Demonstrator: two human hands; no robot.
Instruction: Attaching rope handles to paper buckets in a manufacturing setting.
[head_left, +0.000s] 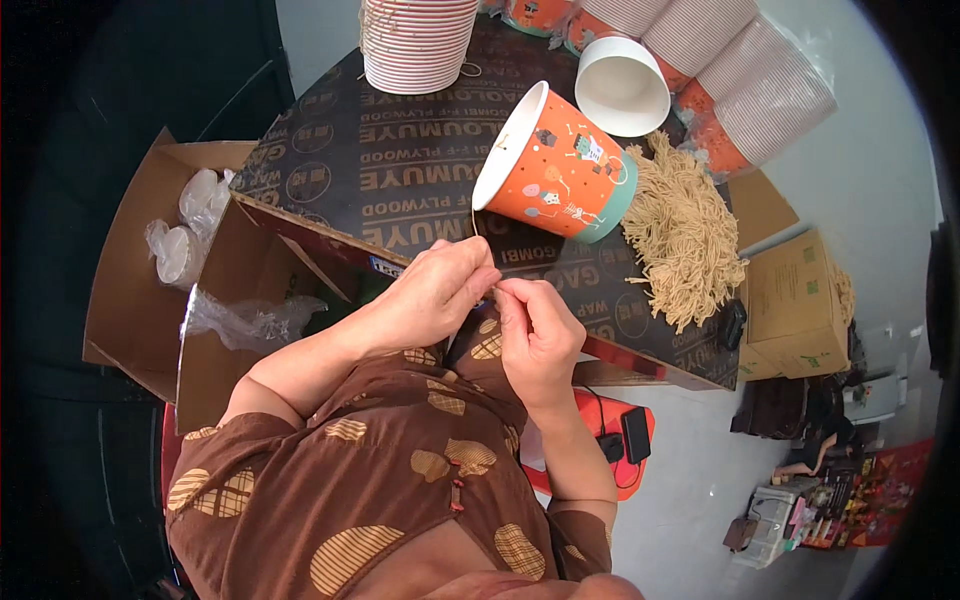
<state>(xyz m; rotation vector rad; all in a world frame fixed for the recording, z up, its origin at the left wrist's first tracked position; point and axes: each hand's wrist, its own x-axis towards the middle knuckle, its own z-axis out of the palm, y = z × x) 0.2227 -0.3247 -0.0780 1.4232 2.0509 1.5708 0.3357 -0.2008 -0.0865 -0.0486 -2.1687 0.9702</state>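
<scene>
Orange paper cup and thin string at the hands

Orange and teal, a printed paper cup [553, 178] lies on its side just above the centre of the frame, its white mouth tilted toward the lower left. A thin string [474, 222] runs down from the cup's rim to the hands. Just below it, the left hand [435, 295] and the right hand [537, 335] meet at their fingertips, both pinched on the string's lower end. The cup rests on a dark plywood counter [400, 160] with pale lettering. Right of the cup lies a heap of tan string pieces [685, 235]. Above it stands an upturned white cup [622, 85]. Stacks of nested cups [415, 40] fill the top edge and upper right. At the left, an open cardboard box [140, 290] holds clear plastic bags [190, 225]. The person's sleeves are brown with tan leaf shapes.
</scene>
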